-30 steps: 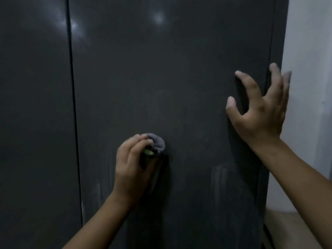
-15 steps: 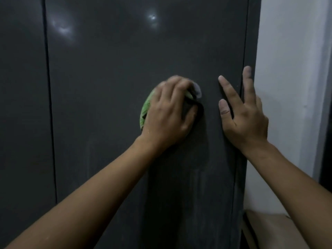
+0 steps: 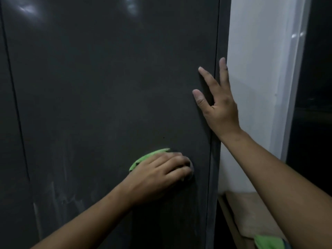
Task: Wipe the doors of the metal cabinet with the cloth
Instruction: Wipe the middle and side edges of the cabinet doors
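The dark grey metal cabinet fills the view, with its right door [image 3: 107,87] in front of me and a strip of the left door [image 3: 7,123] beyond the seam. My left hand [image 3: 158,173] grips a green cloth [image 3: 150,155] and presses it against the lower right part of the right door. Only the cloth's upper left edge shows past my knuckles. My right hand [image 3: 219,108] lies flat with straight, spread fingers on the door's right edge, above and to the right of the cloth. Pale smear marks [image 3: 53,200] streak the door at lower left.
A white wall [image 3: 255,69] stands right of the cabinet, with a dark opening [image 3: 316,87] beyond it. Low at the right lies a beige surface [image 3: 251,212] with another green cloth [image 3: 267,242] on it.
My left hand has swept the cloth from the door's middle down and to the right. The right hand has stayed flat on the door's right edge. My view has shifted right.
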Tool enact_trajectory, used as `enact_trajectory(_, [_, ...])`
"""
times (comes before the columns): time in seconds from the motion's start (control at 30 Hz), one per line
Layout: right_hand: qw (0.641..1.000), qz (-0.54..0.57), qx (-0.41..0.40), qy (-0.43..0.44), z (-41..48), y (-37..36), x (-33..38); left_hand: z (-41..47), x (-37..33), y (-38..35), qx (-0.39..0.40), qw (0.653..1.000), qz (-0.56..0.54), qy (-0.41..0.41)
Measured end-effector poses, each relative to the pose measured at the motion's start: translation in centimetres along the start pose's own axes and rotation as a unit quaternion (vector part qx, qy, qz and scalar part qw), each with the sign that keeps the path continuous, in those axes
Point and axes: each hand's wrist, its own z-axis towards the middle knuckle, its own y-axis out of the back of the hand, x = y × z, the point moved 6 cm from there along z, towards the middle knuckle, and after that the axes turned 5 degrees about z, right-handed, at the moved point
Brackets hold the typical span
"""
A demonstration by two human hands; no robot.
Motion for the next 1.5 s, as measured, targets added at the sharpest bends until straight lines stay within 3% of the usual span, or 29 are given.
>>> enact_trajectory(0.1, [0.998, 0.057, -0.006, -0.032, -0.5, -0.1, -0.3, 2.7, 3.8, 2.2, -0.077, 0.991, -0.034, 0.103])
enact_trajectory(0.2, [0.991, 0.094, -0.008, -0.094, -1.5, 0.2, -1.2, 5.5, 7.8, 4.7, -0.174, 0.950, -0.078, 0.249])
enact_trajectory(0.3, [0.991, 0.087, 0.021, -0.104, -3.1, 0.7, -1.6, 8.0, 9.0, 5.6, -0.212, 0.926, -0.080, 0.303])
enact_trajectory(0.47, [0.985, 0.107, 0.059, -0.125, -6.1, 1.8, -2.9, 9.0, 8.0, 5.2, -0.228, 0.925, -0.041, 0.301])
enact_trajectory(0.77, [0.949, 0.215, 0.058, -0.225, -11.8, 1.6, -5.4, 6.4, -0.9, -0.3, -0.168, 0.972, -0.035, 0.163])
enact_trajectory(0.97, [0.909, 0.282, 0.105, -0.287, -12.0, 2.5, -5.4, 2.2, -8.2, -5.3, -0.024, 1.000, -0.016, 0.008])
enact_trajectory(1.1, [0.905, 0.248, 0.140, -0.317, -12.1, 2.7, -5.6, 2.6, -8.3, -4.9, 0.008, 0.999, 0.009, -0.041])
enact_trajectory(1.17, [0.905, 0.230, 0.151, -0.323, -12.1, 3.1, -5.7, 4.2, -6.3, -3.7, -0.020, 1.000, 0.008, -0.021])
enact_trajectory(1.37, [0.907, 0.262, 0.084, -0.319, -11.9, 4.1, -5.2, 11.6, 0.2, 0.9, -0.161, 0.975, -0.011, 0.155])
enact_trajectory(1.5, [0.911, 0.267, 0.020, -0.312, -12.2, 5.6, -5.1, 11.6, -0.9, 0.9, -0.211, 0.962, -0.035, 0.168])
